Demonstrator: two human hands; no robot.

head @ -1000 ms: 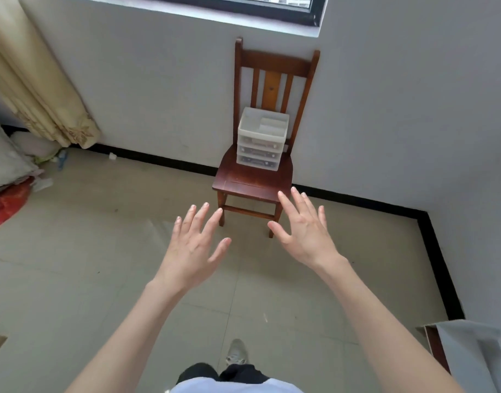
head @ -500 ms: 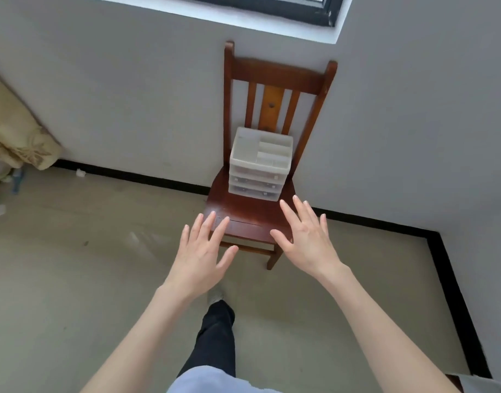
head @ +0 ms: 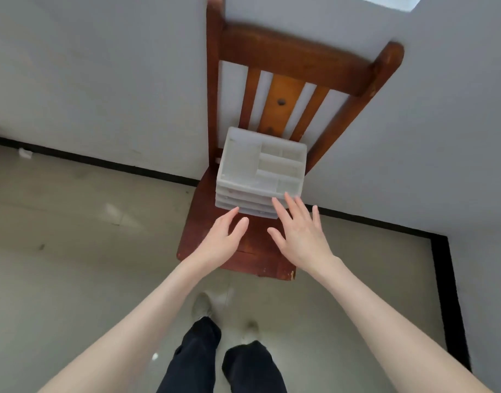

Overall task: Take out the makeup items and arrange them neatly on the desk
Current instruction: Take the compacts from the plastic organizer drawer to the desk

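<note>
Two bare hands reach toward a translucent plastic drawer organizer (head: pixel 261 177) standing at the back of a wooden chair (head: pixel 235 251), close against the backrest slats. The left hand (head: pixel 219 241) and right hand (head: pixel 303 234) are both spread flat with fingers straight and hold nothing; the right fingertips (head: pixel 289 198) overlap the unit's lower front corner in this view, though contact cannot be confirmed. The organizer looks rigid and light, with a divided tray on top and stacked shallow drawers below; its smooth plastic walls are likely slippery, and the drawers could slide out if it tips. The safest grip appears to be one palm on each side wall, low down, keeping the unit level. No desk is in view, and drawer contents are too blurred to make out. The chair stands against a pale grey wall (head: pixel 101 80) with a black skirting line, on a light tiled floor (head: pixel 73 251).
</note>
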